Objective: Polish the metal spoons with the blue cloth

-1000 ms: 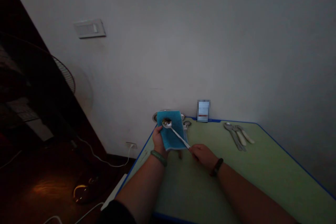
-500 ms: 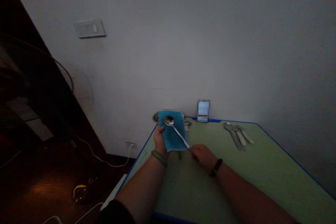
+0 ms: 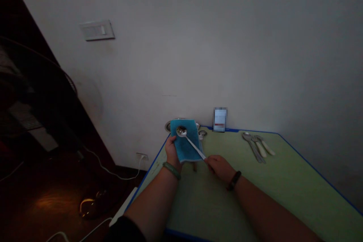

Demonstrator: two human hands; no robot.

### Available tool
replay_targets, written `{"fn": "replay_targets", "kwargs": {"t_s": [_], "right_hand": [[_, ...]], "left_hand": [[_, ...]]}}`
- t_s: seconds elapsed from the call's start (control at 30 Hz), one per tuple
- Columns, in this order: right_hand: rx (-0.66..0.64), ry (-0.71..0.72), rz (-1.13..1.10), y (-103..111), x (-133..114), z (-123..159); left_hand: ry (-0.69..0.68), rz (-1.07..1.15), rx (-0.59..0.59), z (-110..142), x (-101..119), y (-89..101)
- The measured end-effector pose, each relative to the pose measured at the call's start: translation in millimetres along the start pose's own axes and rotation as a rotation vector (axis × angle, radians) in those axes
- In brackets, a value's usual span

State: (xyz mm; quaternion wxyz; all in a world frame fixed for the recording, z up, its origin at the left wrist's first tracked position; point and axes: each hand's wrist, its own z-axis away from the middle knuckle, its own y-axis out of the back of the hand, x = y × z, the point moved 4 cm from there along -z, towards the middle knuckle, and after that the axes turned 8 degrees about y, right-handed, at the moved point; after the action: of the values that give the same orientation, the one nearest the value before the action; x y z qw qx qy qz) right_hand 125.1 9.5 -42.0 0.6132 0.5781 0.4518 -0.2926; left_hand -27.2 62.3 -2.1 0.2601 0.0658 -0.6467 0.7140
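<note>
A blue cloth [image 3: 189, 150] lies spread over my left hand [image 3: 171, 150], whose thumb pinches its left edge while the other fingers stay hidden underneath. My right hand [image 3: 219, 167] is closed round the handle end of a long metal spoon [image 3: 195, 146]. The spoon's bowl [image 3: 181, 132] rests against or just above the cloth; I cannot tell which. Behind the cloth, the rim of a metal dish [image 3: 168, 126] shows. Another spoon's bowl [image 3: 203, 133] pokes out to the right of the cloth.
Several pieces of cutlery [image 3: 256, 147], some with pale handles, lie at the right of the green table [image 3: 286, 189]. A lit phone [image 3: 220, 119] leans against the wall at the back. Left of the table, a white cable [image 3: 124, 178] runs from a wall socket [image 3: 142, 156].
The spoon's bowl and the cloth have shifted very slightly to the left. Both hands keep their hold.
</note>
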Motion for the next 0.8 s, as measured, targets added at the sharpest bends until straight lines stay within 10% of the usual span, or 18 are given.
{"fn": "replay_targets", "kwargs": {"t_s": [0.8], "right_hand": [[0.012, 0.017, 0.069, -0.7, -4.4, -1.0]], "left_hand": [[-0.034, -0.026, 0.084, -3.4, 3.4, 6.7]]}}
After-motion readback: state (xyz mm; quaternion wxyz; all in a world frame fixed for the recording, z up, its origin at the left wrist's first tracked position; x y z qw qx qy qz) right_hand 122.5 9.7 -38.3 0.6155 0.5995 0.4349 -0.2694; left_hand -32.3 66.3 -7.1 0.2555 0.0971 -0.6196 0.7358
